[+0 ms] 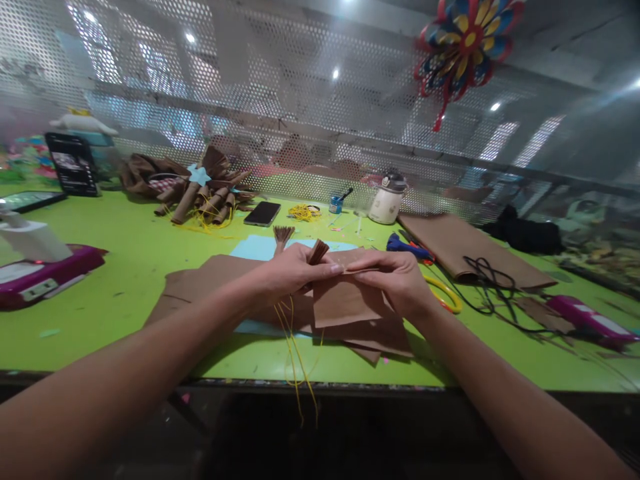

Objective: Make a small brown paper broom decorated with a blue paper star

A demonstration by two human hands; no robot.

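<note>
Both hands meet over the near middle of the table, fingers closed on the top edge of a brown paper piece (345, 303). My left hand (300, 270) pinches its left corner, and a pleated brown paper bundle (319, 252) sticks up between those fingers. A second fringed paper end (283, 235) shows just behind that hand. Yellow strings (295, 353) hang below it past the table edge. My right hand (397, 273) pinches the paper's right part between thumb and fingers. Under the hands lie larger brown paper sheets (200, 280) and a light blue sheet (250, 247).
Blue-handled scissors (407, 247) and a yellow ring-shaped handle (445, 293) lie right of my right hand. Behind are a black phone (263, 213), yellow string (304, 213), a blue jar (335, 204), rolled paper pieces (205, 200) and folded brown paper (465, 243). Power strips (55, 273) flank the table.
</note>
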